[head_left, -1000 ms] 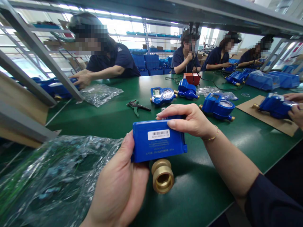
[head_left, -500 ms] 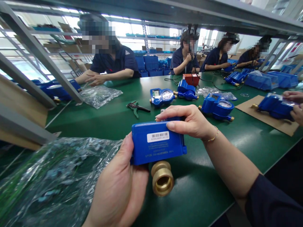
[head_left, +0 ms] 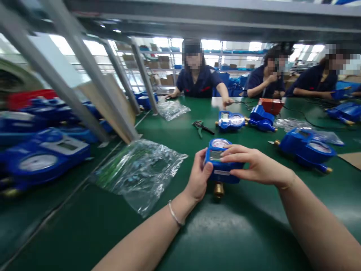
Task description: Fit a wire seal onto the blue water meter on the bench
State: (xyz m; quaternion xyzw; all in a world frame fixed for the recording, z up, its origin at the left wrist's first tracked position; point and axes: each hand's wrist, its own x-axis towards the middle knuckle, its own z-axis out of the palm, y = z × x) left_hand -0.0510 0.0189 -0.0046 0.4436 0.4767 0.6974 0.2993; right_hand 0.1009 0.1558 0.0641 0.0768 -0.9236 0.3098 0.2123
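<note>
In front of me is a blue water meter (head_left: 225, 175) with a round dial, a small display and a brass pipe end pointing toward me. My left hand (head_left: 197, 177) grips its left side, thumb on the near edge. Across its right part lies my right hand (head_left: 251, 163), fingers over the top and thumb on the near face, partly covering the display. Beyond the meter rests a pair of green-and-black wire strippers (head_left: 201, 128). To the left a clear plastic bag (head_left: 143, 169) with small parts inside lies on the green table (head_left: 239, 229).
More blue water meters stand beyond, one (head_left: 231, 121) near the middle and another (head_left: 307, 148) at right. Several fill the left side, the nearest meter (head_left: 47, 158) large in view. Metal posts (head_left: 81, 71) rise at left. Across the table, a co-worker (head_left: 197, 81) reaches toward a meter.
My view has swung left and the meter now sits farther from me. It has tipped so its dial and display face up. Both hands stay on it. The co-worker opposite has turned toward the table.
</note>
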